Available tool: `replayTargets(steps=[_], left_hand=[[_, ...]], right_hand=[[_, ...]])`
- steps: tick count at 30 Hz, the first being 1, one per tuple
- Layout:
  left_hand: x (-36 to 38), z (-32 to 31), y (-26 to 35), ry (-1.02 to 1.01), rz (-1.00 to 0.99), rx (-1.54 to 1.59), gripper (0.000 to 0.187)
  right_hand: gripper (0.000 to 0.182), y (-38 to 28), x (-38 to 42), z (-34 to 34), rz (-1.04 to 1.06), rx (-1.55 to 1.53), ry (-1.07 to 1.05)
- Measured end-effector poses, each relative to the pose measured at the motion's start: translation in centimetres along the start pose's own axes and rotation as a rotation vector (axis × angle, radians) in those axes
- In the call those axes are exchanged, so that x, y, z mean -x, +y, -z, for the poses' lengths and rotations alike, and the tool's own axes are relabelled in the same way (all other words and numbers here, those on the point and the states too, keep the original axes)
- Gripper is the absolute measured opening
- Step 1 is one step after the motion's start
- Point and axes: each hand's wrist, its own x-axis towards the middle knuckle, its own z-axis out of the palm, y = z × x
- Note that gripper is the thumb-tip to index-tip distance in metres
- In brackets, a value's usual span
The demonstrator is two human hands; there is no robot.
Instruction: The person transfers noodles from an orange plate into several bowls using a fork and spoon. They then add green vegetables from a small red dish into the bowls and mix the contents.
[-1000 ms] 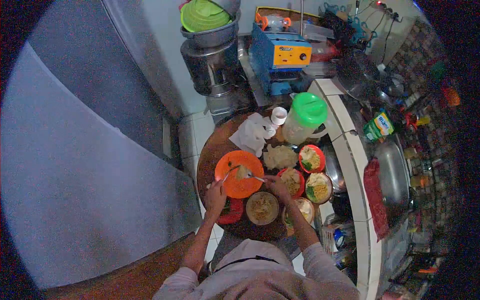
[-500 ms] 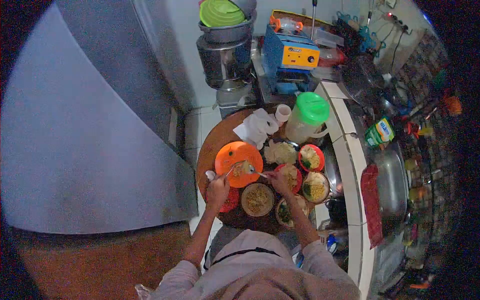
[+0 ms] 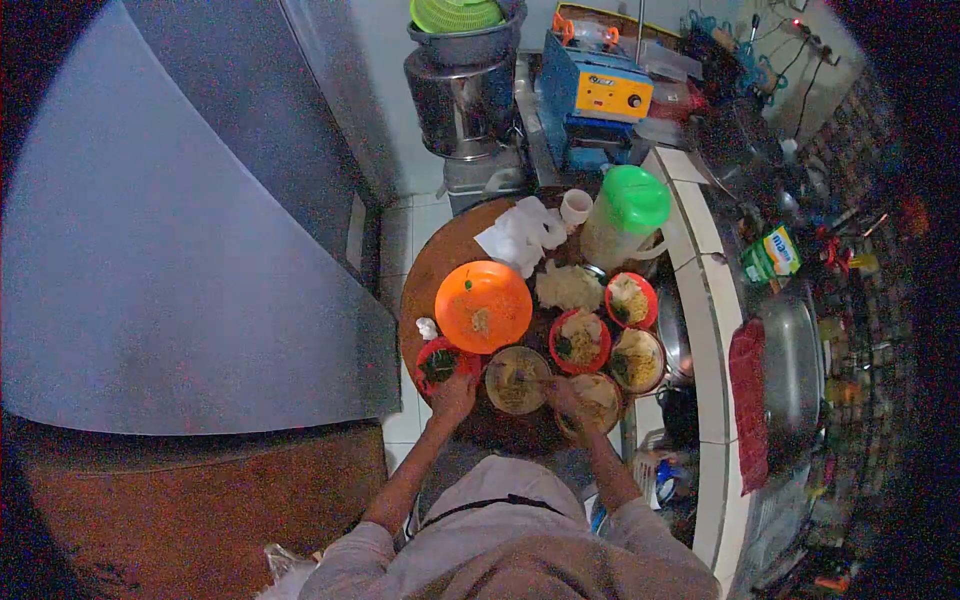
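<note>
My left hand [image 3: 454, 396] is at the lower edge of a red bowl [image 3: 437, 367] with dark greens in it; its fingers are closed, and what they grip is hard to make out. My right hand [image 3: 567, 398] is closed on a utensil that reaches into a bowl of noodles [image 3: 516, 381]. Above these bowls lies an orange plate [image 3: 484, 307] with a little food on it. To the right stand a red bowl of noodles and greens [image 3: 580, 341], a smaller red bowl [image 3: 631, 300] and a clear bowl [image 3: 636, 361]. Another bowl [image 3: 592, 403] is partly behind my right hand.
On the round table [image 3: 425, 260] are white tissue [image 3: 520, 237], a white cup [image 3: 575, 207], a pale food heap [image 3: 569, 287] and a green-lidded pitcher [image 3: 632, 205]. A tiled ledge [image 3: 705, 300] borders the right; a blue machine [image 3: 598, 88] stands behind.
Both hands have moved down from the orange plate, the left to the red bowl and the right to the noodle bowl. The view has shifted slightly.
</note>
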Motion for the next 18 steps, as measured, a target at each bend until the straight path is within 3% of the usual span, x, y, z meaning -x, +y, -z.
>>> replayTargets(steps=[2, 5, 10, 12, 14, 15, 16, 17, 18], left_hand=[[0.3, -0.9, -0.5, 0.039, -0.037, -0.023, 0.022], [1.2, -0.8, -0.2, 0.120, -0.069, -0.057, 0.021], [2.5, -1.3, 0.7, 0.262, -0.154, -0.116, 0.020], [2.4, -1.0, 1.5, -0.068, 0.059, -0.100, 0.020], [2.5, -1.7, 1.4, -0.022, 0.071, -0.034, 0.020], [2.5, -2.3, 1.2, 0.021, 0.082, 0.030, 0.021], [2.4, -3.3, 0.7, 0.019, 0.083, 0.032, 0.021], [2.2, -4.3, 0.0, 0.159, 0.044, 0.210, 0.021], [2.1, -4.9, -0.3, 0.300, 0.004, 0.388, 0.021]], right_hand=[[0.035, -0.7, -0.8, -2.2, 0.115, 0.309, 0.282], [0.034, -8.1, 2.7, -3.1, 0.064, 0.378, 0.457], [0.032, -5.7, 1.0, -1.9, 0.069, 0.610, 0.249], [0.030, -5.4, 1.1, -1.0, 0.071, 0.709, 0.210], [0.027, -4.3, 0.9, -0.1, -0.153, 0.884, 0.082], [0.027, -3.8, 1.9, 0.0, -0.154, 0.886, 0.082], [0.027, -3.5, 3.5, 0.0, 0.210, 0.712, 0.336], [0.027, -3.4, 4.7, 0.0, 0.568, 0.510, 0.580], [0.027, -3.7, 5.2, 0.2, 0.565, 0.511, 0.580]])
